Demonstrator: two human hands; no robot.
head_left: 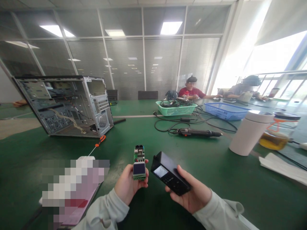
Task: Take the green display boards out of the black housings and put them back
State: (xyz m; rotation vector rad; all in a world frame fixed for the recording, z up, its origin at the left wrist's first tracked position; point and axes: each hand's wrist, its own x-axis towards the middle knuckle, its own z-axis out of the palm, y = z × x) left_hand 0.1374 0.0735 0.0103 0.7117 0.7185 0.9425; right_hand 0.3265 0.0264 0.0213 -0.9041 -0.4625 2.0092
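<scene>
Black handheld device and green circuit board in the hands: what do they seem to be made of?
The black handheld device looks like matte moulded plastic: its shell is dull with soft highlights, though painted metal is possible. The green circuit board looks like solder-masked fibreglass, with a slight sheen and soldered components on top.

The small circuit board is green and has a dark blue screen, and the handheld device is black. The table is dark green. The first basket is light green, the second basket is blue, and both have a grid pattern.
</scene>
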